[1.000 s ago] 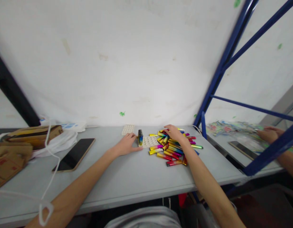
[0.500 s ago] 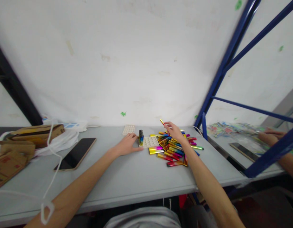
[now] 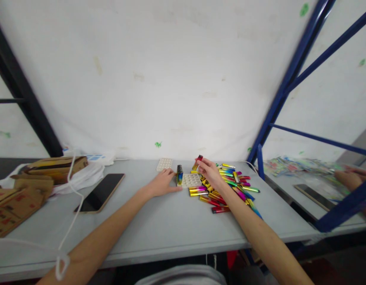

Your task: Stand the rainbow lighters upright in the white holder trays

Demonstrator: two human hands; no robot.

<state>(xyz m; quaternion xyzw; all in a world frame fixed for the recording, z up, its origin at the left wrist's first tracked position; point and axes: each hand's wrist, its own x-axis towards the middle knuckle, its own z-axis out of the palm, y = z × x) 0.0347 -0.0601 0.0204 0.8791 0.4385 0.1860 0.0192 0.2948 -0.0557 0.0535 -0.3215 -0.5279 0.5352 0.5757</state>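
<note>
Lighter [image 3: 197, 161]: red and gold, dark end up, tilted, beyond or above the far right part of the pale tray [image 3: 192, 180].
Right hand [image 3: 210, 173]: thumb and fingers pinched narrow on this lighter.
Left hand [image 3: 162, 183]: at the tray's left end, thumb and fingers spread beside the standing lighters [image 3: 179, 175]; whether they touch, I cannot tell.
Pile [image 3: 240, 193]: loose shiny lighters, right of the tray.
Handling: probably light, stiff, rather slippery; best pinched by the flat sides.

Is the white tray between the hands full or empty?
Partly filled tray: upright pieces line its left end; the rest looks bare.
</note>
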